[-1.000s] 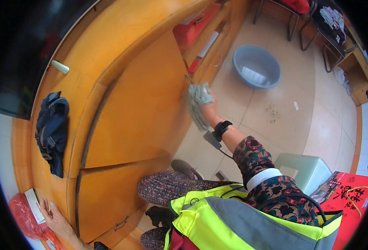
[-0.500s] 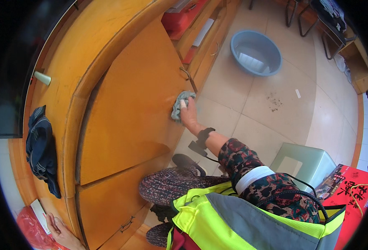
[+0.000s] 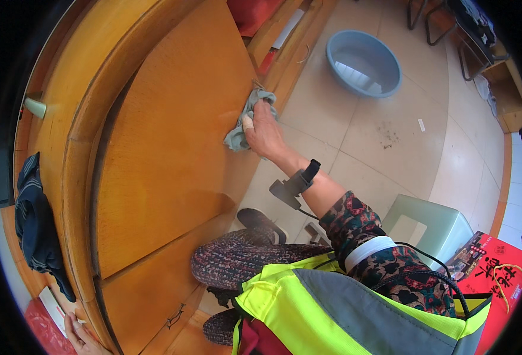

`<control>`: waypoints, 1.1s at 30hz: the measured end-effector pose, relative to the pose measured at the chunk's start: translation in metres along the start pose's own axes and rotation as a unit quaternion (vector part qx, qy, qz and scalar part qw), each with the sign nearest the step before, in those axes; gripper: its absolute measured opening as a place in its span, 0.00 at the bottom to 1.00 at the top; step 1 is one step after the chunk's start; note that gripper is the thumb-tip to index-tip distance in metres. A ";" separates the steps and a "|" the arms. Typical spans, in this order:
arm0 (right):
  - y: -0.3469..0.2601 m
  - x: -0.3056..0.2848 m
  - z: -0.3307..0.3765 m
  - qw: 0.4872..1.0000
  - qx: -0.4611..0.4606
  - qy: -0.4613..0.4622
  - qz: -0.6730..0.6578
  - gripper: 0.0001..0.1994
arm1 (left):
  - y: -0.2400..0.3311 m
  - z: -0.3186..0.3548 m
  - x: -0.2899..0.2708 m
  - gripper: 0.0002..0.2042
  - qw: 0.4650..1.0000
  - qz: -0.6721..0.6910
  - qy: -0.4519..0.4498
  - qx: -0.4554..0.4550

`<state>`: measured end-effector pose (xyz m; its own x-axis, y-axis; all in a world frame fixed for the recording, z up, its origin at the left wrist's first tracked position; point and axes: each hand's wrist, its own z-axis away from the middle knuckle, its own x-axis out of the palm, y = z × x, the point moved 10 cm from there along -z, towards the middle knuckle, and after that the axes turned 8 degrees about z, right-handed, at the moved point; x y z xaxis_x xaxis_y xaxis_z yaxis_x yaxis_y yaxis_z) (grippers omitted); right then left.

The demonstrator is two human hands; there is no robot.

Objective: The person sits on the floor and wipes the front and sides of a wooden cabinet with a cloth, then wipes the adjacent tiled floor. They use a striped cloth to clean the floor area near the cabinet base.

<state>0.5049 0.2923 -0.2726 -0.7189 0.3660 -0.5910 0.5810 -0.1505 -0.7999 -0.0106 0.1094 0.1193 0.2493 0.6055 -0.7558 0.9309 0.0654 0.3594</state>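
My right hand presses a grey-green cloth against the far edge of an orange wooden cabinet door, beside its metal handle. The cloth is bunched under the fingers and partly hidden by them. At the lower left, my left hand rests by the cabinet's side with its fingers stretched out and nothing seen in them. Next to it are a white strip and a red plastic bag.
A blue basin holding water stands on the tiled floor, near scattered dirt. Dark folded fabric lies on the cabinet top. A pale green stool and a red box are at my right. Chairs stand far right.
My right hand and the cloth have moved up along the door edge toward the handle, and the cloth is more spread out. The whole view has shifted slightly.
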 end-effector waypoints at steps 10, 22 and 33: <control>0.098 0.001 -0.007 0.975 0.144 0.004 -0.171 0.10 | 0.013 0.013 -0.010 0.10 0.996 -0.058 0.023 0.063; 0.047 -0.034 -0.118 0.971 -0.175 -0.046 -0.157 0.30 | -0.031 0.005 -0.017 0.13 0.999 -0.031 0.000 -0.033; 0.107 -0.016 -0.100 0.978 -0.134 0.106 -0.121 0.23 | -0.050 -0.003 -0.029 0.16 0.998 0.012 -0.034 -0.051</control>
<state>0.6160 0.3620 -0.3384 -0.7689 0.5473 -0.3305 0.5031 0.1991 -0.8410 -0.0647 0.0912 0.1250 0.2919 0.5523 -0.7809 0.8931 0.1348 0.4292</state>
